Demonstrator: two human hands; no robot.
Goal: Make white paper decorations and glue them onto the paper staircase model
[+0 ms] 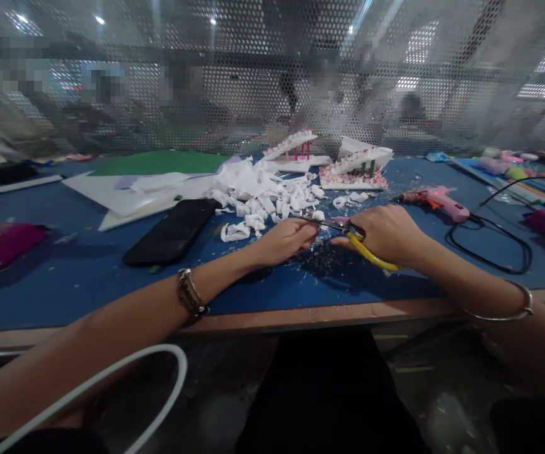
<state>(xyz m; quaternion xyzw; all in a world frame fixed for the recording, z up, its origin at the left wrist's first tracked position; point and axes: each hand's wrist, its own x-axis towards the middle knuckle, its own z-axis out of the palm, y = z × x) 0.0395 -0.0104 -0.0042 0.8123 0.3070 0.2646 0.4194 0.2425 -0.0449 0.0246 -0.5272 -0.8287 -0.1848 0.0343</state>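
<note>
My right hand [385,232] is closed around a pair of scissors [371,253] with yellow handles, its blades pointing left. Right at the blade tips, my left hand [287,243] has its fingers pinched together; what they hold is too small to make out. Fine pale and pinkish clippings [322,258] are scattered on the blue table under both hands. Just beyond them lies a heap of torn white paper scraps [253,189]. Two small white models, one with red posts [295,154] and one with green posts [361,167], stand behind the heap.
A black phone [172,233] lies left of my left hand. To the right are a pink glue gun [437,200] and its looped black cable [494,252]. Green sheets [159,162] and white sheets lie at the back left. A perforated metal screen [253,82] borders the table's far side.
</note>
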